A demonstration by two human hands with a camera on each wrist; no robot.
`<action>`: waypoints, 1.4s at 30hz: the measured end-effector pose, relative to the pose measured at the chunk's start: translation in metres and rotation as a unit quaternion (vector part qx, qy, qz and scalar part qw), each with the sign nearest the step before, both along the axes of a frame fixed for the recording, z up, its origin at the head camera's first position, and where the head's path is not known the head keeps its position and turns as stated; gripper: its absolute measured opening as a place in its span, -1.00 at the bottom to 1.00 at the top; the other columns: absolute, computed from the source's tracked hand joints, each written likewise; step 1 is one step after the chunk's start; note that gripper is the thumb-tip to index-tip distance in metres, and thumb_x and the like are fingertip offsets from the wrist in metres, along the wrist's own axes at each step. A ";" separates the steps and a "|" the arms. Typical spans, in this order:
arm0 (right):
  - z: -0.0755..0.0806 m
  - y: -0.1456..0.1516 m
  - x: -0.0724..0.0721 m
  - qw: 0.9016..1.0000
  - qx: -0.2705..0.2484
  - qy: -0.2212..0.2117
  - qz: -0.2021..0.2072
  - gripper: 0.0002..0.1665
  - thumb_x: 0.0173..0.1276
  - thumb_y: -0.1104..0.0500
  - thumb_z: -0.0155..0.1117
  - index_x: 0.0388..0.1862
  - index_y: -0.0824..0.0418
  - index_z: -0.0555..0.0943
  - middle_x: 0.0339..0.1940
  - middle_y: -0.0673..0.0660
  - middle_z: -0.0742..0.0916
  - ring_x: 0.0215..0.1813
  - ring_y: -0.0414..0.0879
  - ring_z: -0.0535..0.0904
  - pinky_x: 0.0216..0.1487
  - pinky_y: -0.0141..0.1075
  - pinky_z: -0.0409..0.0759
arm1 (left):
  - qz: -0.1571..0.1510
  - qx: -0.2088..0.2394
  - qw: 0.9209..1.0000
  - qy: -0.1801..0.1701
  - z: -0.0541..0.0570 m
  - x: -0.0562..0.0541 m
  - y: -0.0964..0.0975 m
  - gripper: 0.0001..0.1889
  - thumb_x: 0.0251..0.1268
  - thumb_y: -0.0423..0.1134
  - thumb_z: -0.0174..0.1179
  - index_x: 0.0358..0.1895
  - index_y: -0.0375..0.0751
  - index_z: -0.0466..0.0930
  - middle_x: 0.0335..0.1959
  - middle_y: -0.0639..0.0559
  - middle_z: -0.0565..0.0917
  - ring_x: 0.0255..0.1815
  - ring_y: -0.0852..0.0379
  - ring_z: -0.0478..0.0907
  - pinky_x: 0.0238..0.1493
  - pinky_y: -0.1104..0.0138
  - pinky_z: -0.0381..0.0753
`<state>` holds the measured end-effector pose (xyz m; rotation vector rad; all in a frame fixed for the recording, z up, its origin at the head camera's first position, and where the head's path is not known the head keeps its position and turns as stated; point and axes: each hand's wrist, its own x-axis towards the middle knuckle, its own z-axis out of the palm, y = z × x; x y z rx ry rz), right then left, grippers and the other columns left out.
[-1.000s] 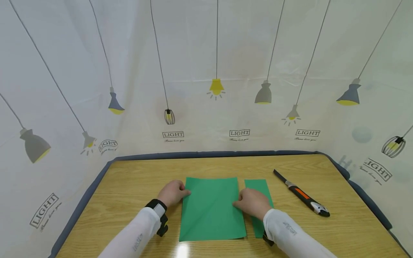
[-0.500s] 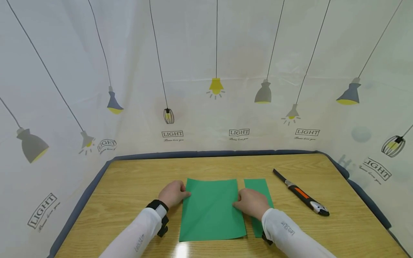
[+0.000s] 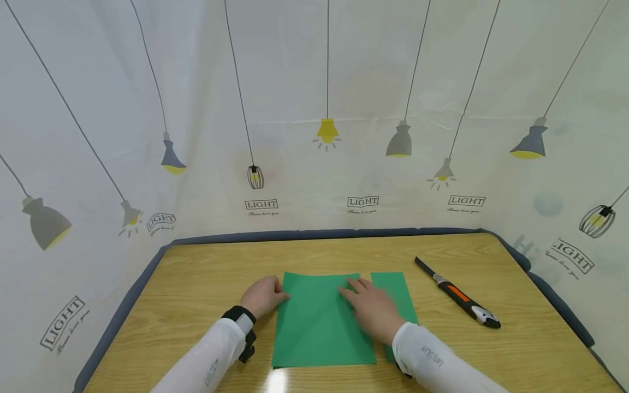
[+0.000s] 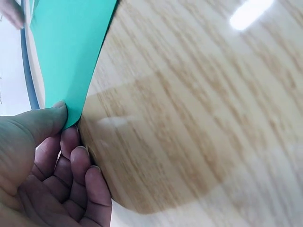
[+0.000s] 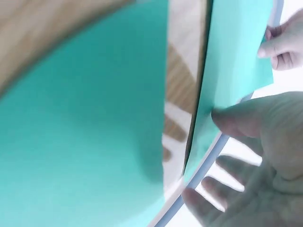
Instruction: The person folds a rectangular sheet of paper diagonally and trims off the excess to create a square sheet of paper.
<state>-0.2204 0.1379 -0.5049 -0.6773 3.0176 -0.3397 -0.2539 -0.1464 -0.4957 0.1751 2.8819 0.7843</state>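
A square green paper sheet (image 3: 319, 333) lies before me, its far edge slightly bowed. My left hand (image 3: 262, 296) pinches the sheet's left edge; in the left wrist view the thumb (image 4: 59, 111) is on top and the curled fingers are below. Over the sheet's upper right part, my right hand (image 3: 374, 308) has its fingers spread. In the right wrist view its thumb (image 5: 232, 120) meets the sheet, while the other fingers are apart from one another. Partly hidden under the right wrist lies a narrow green paper strip (image 3: 390, 281).
On the right of the wooden table (image 3: 211, 262) lies a utility knife (image 3: 459, 296) with a long dark blade and a black and orange handle. A white curtain printed with lamps surrounds the table's dark-edged back and sides.
My right hand has let go of the sheet's right edge, spread its fingers and moved up and inward over the sheet. The left hand keeps its pinch.
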 end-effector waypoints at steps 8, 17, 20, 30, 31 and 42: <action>-0.005 -0.005 0.003 0.998 0.014 -0.050 0.038 -0.40 0.57 0.38 0.01 0.52 0.06 0.47 0.56 0.13 0.42 0.54 0.19 0.30 0.41 0.12 0.38 | -0.004 -0.004 1.000 0.013 -0.004 0.000 0.000 -0.69 0.37 -0.15 0.39 -0.43 -0.16 0.47 -0.52 0.03 0.45 -0.49 0.09 0.35 -0.41 0.28 0.30; -0.004 -0.006 0.003 0.997 0.035 -0.033 0.053 -0.43 0.60 0.32 -0.02 0.52 0.07 0.47 0.55 0.15 0.42 0.52 0.20 0.32 0.39 0.13 0.41 | -0.004 -0.061 0.997 0.048 -0.003 0.000 0.005 -0.40 0.31 -0.12 0.43 0.29 -0.42 0.50 0.10 -0.30 0.58 0.03 -0.19 0.59 0.05 0.00 0.61; -0.001 -0.007 0.003 0.997 0.040 -0.032 0.054 -0.44 0.61 0.32 -0.03 0.51 0.07 0.47 0.54 0.15 0.43 0.52 0.20 0.33 0.38 0.12 0.42 | -0.060 -0.097 0.990 0.082 0.004 0.008 0.009 -0.25 0.35 -0.12 0.40 0.50 -0.37 0.32 0.38 -0.38 0.42 0.36 -0.36 0.40 0.33 -0.12 0.43; -0.001 -0.008 0.003 0.997 0.056 -0.011 0.057 -0.50 0.63 0.25 0.04 0.48 0.06 0.51 0.51 0.15 0.47 0.48 0.17 0.38 0.37 0.06 0.45 | -0.350 -0.143 0.925 0.029 0.016 0.049 0.027 -0.47 0.63 -0.06 0.06 0.52 -0.18 0.38 0.55 -0.19 0.31 0.57 -0.21 0.18 0.52 0.05 0.22; -0.002 -0.008 0.003 0.997 0.056 -0.010 0.057 -0.50 0.63 0.25 0.04 0.48 0.06 0.51 0.51 0.15 0.47 0.48 0.17 0.38 0.37 0.06 0.45 | -0.356 -0.151 0.922 0.027 0.016 0.052 0.028 -0.47 0.63 -0.05 0.05 0.52 -0.17 0.38 0.55 -0.17 0.30 0.57 -0.19 0.19 0.51 0.08 0.23; -0.006 -0.009 0.004 0.998 0.032 -0.032 0.044 -0.49 0.62 0.25 0.04 0.49 0.10 0.50 0.53 0.16 0.45 0.54 0.14 0.31 0.38 0.08 0.45 | -0.356 -0.204 0.911 0.036 0.016 0.063 0.029 -0.51 0.62 -0.01 0.07 0.47 -0.06 0.47 0.52 -0.09 0.37 0.53 -0.07 0.29 0.45 0.16 0.35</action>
